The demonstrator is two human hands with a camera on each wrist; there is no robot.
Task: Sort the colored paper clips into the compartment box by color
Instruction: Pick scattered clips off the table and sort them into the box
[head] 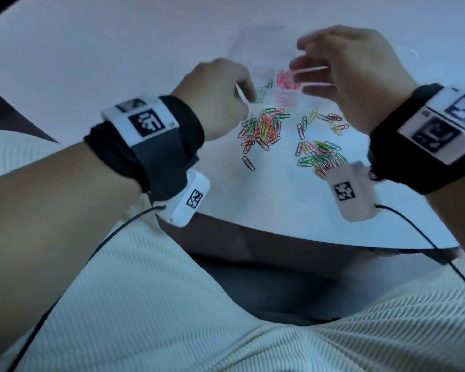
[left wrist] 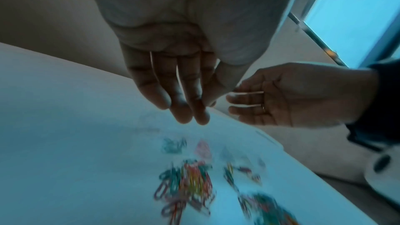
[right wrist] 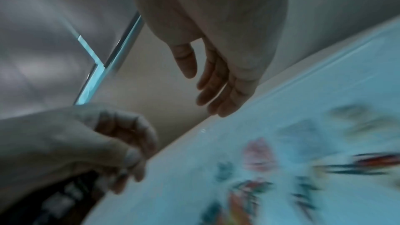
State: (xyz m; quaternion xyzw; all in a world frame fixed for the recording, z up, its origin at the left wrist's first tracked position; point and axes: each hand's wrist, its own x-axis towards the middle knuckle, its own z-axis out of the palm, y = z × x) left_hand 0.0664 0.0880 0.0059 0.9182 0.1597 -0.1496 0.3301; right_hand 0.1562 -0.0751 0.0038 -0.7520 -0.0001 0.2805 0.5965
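Nearest the head camera: your lap in ribbed cream fabric (head: 151, 304), a thin black cable (head: 73, 275) running across it to the white tagged sensor block (head: 189, 198) under your left wrist.

Left forearm crosses in from the left, black wristband (head: 145, 146) with a printed marker plate on top. Your left hand (head: 220, 95) hangs above the tabletop (head: 91, 63), knuckles up. In the left wrist view the fingers (left wrist: 184, 102) point down, straight and close together, nothing visible between them; grip reads relaxed, not pinching.

Just right of that hand: a few green clips (head: 267, 84), then a tight group of pink clips (head: 286, 80), both sitting apart from the rest. Blur hides whether they lie in a clear compartment box or on the bare surface; cannot tell.

Nearer you, a mixed heap of colored paper clips (head: 263, 130), one stray clip (head: 249, 162) below it. Further right, a second mixed heap (head: 320, 154) and a small scatter (head: 330, 120) above it.

Right hand (head: 360, 76) is raised over the pink group, motion-blurred. Fingers (right wrist: 218, 88) extended and slightly spread, thumb apart; grip loose, holding nothing visible. Right wrist carries the same black band and marker plate (head: 446, 124).
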